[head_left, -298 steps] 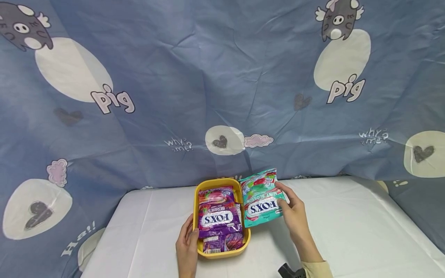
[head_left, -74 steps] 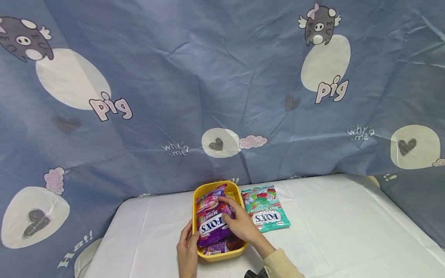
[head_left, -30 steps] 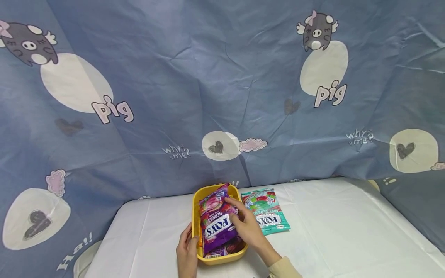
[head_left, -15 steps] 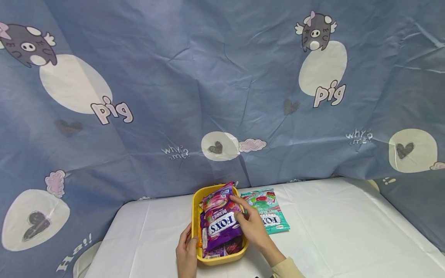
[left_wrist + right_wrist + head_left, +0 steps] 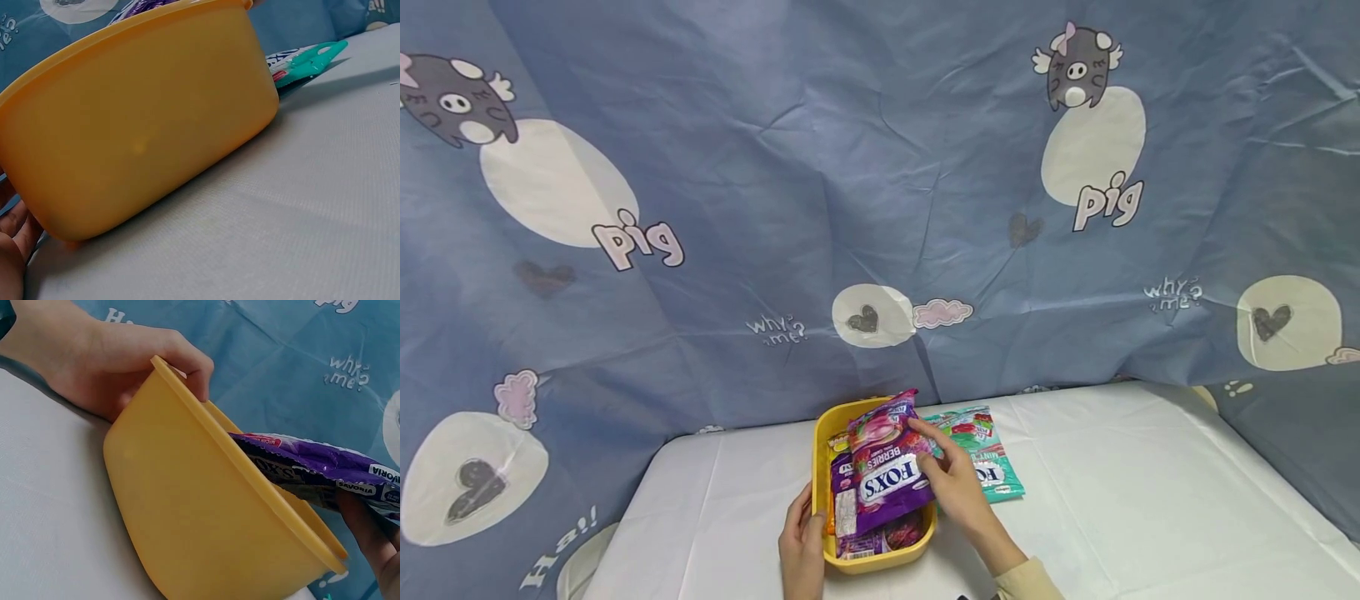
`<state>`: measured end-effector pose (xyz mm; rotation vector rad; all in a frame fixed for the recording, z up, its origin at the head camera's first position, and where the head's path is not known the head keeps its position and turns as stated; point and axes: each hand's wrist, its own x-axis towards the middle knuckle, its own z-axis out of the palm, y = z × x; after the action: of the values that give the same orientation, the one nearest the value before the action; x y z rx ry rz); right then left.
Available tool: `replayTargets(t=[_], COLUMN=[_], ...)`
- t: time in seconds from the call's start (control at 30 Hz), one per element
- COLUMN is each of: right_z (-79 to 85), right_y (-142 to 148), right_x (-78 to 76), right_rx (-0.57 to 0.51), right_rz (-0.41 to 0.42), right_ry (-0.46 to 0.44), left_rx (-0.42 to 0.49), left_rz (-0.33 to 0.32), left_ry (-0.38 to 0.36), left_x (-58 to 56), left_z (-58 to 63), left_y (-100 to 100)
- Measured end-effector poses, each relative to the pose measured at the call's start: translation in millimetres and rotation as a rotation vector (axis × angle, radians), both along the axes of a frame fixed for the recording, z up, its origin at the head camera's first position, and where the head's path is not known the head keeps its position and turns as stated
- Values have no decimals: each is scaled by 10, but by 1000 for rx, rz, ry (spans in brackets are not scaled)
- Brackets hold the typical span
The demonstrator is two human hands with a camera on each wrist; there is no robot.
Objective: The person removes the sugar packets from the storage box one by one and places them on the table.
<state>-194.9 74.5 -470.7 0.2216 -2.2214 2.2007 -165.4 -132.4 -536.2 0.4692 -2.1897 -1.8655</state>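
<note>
My right hand (image 5: 961, 492) pinches a purple Fox's Berries candy bag (image 5: 887, 471) by its right edge. The bag is tilted above the yellow plastic tub (image 5: 880, 566) and overhangs its right rim. In the right wrist view a finger presses under the purple bag (image 5: 325, 459), partly inside the tub (image 5: 194, 487). My left hand (image 5: 802, 542) grips the tub's left side, thumb hooked over the rim. Inside the tub lie more purple bags (image 5: 867, 546) and a yellow-orange packet (image 5: 838, 442), mostly covered. The left wrist view shows the tub's outer wall (image 5: 137, 125).
A teal Fox's Mint Blossom bag (image 5: 997, 467) lies flat on the white-covered table (image 5: 1112, 500), just right of the tub and partly behind my right hand. Blue pig-print cloth (image 5: 760, 208) hangs behind the table's back edge.
Earlier my right hand held the teal bag, which now lies on the table. Since then it has taken hold of the purple bag and drawn it rightward, uncovering packets beneath. The left hand stays put.
</note>
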Motion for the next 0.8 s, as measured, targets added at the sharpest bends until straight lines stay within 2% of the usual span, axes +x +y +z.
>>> replayTargets(t=[0.07,0.13,0.33,0.57,0.8], right_z=[86,89,-85,-67,-40], right_y=[15,29,65,122,179], right_x=[41,40,-45,-34,-17], right_rx=[-7,-16,-27,-73,-60], right_rz=[-2,-14,-69,-63,-88], right_ry=[-3,-11,3,5,11], left_rx=[-1,-3,-10,-8,-5], left_rz=[0,-2,-2,-6,-5], left_ry=[2,1,-13,-20,-15], left_x=[4,7,7,-4,-12], left_z=[-1,-1,2,3,-2], left_y=[-1,-3,-2,-4,-4])
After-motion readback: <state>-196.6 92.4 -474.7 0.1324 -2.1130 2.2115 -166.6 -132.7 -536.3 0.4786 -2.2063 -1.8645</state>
